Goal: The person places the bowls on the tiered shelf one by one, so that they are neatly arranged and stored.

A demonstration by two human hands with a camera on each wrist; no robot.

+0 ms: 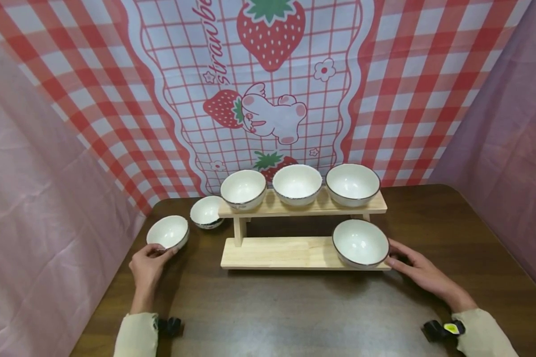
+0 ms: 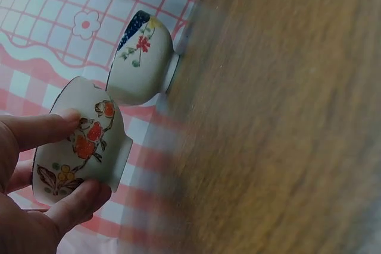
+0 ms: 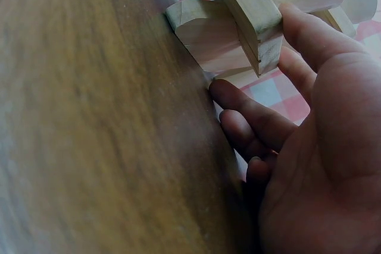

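My left hand (image 1: 148, 267) grips a small white bowl (image 1: 168, 231) at the table's left side. In the left wrist view this bowl (image 2: 83, 141) shows orange-red flowers, and its foot appears raised off the table. Behind it stands another small bowl (image 2: 143, 60) with a blue patch and red flowers. At the right end of the wooden two-tier stand (image 1: 272, 253), my right hand (image 1: 422, 270) rests beside a larger white bowl (image 1: 361, 243) on the lower shelf. Its fingers look loosely bent near the shelf's end (image 3: 271, 49); contact with the bowl is unclear.
Along the stand's upper shelf sit a left bowl (image 1: 243, 189), a middle bowl (image 1: 297, 183) and a right bowl (image 1: 353, 183). A strawberry-print cloth (image 1: 272, 99) hangs behind the brown wooden table (image 1: 295, 312). Pink curtains (image 1: 49, 223) flank both sides.
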